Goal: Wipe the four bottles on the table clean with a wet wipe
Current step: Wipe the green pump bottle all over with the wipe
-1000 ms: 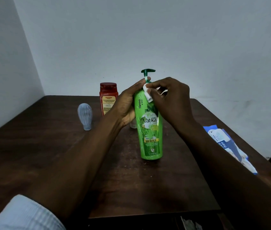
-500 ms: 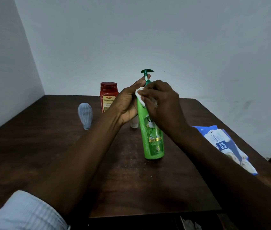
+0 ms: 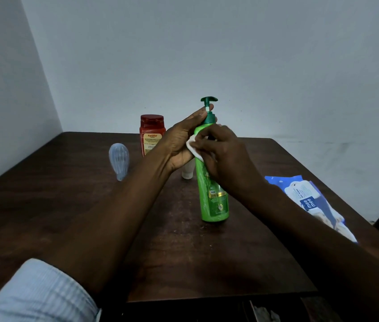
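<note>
A tall green pump bottle (image 3: 214,201) stands on the dark wooden table (image 3: 67,205), slightly tilted. My left hand (image 3: 179,145) grips its neck and upper body from the left. My right hand (image 3: 225,156) presses a white wet wipe (image 3: 193,147) against the bottle's upper front. A red bottle (image 3: 151,133) stands behind, at the back. A pale blue upside-down bottle (image 3: 119,159) stands to the left. A small white bottle (image 3: 188,171) is mostly hidden behind my left hand.
A blue and white wet wipe pack (image 3: 309,201) lies on the table's right side near the edge. Walls close the table in at the back and left. Something whitish lies below the front edge (image 3: 262,313).
My right hand has slid the wipe from the bottle's front right around toward its left side and slightly down. The bottle's label is now mostly covered by my hand.
</note>
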A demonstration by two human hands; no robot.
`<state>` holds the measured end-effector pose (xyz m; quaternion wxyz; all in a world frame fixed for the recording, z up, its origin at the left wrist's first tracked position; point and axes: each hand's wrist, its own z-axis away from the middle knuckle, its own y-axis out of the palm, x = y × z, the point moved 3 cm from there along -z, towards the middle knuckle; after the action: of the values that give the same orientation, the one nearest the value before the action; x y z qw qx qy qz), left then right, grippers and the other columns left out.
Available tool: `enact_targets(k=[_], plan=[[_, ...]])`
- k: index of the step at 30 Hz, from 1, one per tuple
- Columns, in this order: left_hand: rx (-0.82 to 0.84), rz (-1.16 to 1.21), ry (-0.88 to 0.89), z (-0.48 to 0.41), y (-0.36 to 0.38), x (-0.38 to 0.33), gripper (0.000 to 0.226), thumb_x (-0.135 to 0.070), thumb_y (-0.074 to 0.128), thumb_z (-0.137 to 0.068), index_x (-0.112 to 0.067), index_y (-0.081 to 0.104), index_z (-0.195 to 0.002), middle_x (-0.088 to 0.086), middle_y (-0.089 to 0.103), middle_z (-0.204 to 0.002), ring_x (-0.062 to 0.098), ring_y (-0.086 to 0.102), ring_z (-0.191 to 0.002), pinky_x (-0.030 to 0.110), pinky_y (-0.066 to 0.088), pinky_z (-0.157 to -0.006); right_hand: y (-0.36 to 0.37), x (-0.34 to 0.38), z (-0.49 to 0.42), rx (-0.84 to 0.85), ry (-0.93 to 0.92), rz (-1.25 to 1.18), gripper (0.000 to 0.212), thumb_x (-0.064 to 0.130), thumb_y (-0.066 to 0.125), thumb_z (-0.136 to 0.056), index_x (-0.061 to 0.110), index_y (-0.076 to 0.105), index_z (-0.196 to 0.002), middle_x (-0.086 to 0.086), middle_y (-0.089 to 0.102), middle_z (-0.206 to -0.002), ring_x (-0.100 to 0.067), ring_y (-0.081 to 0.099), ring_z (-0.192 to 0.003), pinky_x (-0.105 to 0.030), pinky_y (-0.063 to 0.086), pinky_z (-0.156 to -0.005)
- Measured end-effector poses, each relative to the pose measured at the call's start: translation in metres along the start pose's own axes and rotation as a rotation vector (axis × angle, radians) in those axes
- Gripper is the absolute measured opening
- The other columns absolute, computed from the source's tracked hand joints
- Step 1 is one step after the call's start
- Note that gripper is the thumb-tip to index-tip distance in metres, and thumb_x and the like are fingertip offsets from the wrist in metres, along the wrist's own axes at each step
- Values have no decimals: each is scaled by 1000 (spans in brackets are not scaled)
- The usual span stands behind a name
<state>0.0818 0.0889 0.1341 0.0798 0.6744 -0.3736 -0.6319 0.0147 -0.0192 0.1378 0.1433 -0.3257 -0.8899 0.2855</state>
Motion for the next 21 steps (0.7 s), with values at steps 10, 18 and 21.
enact_targets(k=[10, 18, 21], plan=[[-36, -46, 34, -7, -10, 1, 25, -18, 58, -100, -14, 66, -123, 8, 68, -103, 28, 60, -112, 40, 57, -93, 10, 6, 79, 299, -75, 97, 36, 7, 74, -82, 15, 71, -117, -3, 63, -115, -26, 60, -97, -42, 57, -68], [-33, -94, 27, -7, -10, 0, 26, -18, 57, -101, -13, 65, -125, 8, 68, -104, 27, 58, -110, 41, 57, -90, 2, 19, 114, 432, -201, 152, 27, 24, 61, -85, 16, 77, -104, 0, 71, -105, -21, 69, -90, -27, 59, -62], [-37, -96, 27, -6, -9, 0, 28, -18, 57, -101, -12, 63, -128, 7, 68, -103, 22, 62, -100, 40, 59, -86, 3, 21, 115, 446, -203, 155, 25, 20, 62, -86, 13, 77, -105, -2, 71, -106, -23, 70, -90, -31, 59, -59]])
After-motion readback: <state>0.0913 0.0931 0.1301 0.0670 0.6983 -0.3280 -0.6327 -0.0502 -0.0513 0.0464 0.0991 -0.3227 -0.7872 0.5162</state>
